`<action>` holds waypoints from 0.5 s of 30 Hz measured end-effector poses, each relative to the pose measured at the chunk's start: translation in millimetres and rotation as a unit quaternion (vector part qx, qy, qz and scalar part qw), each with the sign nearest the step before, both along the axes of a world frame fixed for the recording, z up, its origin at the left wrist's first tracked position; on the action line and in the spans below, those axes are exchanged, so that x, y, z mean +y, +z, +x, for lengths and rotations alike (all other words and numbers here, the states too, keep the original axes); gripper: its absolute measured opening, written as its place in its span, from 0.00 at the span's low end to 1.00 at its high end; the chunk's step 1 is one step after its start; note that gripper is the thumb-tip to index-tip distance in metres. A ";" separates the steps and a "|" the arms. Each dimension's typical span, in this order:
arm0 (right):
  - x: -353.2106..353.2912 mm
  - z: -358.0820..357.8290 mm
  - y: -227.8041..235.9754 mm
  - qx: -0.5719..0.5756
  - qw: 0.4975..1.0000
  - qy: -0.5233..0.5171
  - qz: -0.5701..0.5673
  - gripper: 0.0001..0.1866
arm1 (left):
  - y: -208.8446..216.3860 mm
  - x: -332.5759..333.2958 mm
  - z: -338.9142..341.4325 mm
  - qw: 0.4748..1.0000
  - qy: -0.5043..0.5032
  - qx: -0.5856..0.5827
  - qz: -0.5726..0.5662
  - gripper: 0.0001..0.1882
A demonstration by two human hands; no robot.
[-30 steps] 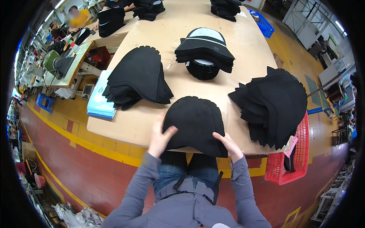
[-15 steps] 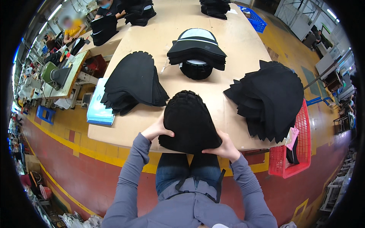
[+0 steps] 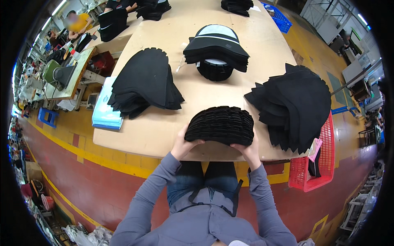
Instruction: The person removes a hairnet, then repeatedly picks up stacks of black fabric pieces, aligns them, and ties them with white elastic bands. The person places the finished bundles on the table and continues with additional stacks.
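Both hands, left hand (image 3: 183,144) and right hand (image 3: 247,150), grasp opposite ends of a stack of black fabric pieces (image 3: 220,125) at the near edge of the worktop (image 3: 164,127). The stack's long axis runs left to right between the hands, both equally near. Earlier it showed its broad face; now it is tipped, edges toward the camera. Similar piles lie left (image 3: 143,84) and right (image 3: 295,106).

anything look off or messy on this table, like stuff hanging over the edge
Mostly tidy. The fanned black stack on the right spills past the table edge above the red basket. The stack held by the left hand and right hand sits even.
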State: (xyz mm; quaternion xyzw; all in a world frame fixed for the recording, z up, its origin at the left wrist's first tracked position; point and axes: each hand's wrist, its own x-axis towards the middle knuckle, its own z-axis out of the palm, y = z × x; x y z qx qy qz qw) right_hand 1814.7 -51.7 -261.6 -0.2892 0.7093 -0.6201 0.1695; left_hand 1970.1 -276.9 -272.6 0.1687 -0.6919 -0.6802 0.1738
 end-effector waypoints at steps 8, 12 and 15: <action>9.9 -7.1 -12.0 0.013 0.998 0.039 0.047 0.37 | -25.4 -12.8 20.7 0.993 -0.078 -0.021 -0.086 0.31; 9.7 7.4 26.1 0.106 0.993 0.040 0.040 0.28 | 15.8 -0.9 25.9 0.985 -0.035 0.025 -0.169 0.32; 19.7 1.4 -38.7 -0.050 0.998 0.028 0.014 0.28 | -12.0 -1.1 30.5 0.991 -0.038 0.036 -0.127 0.33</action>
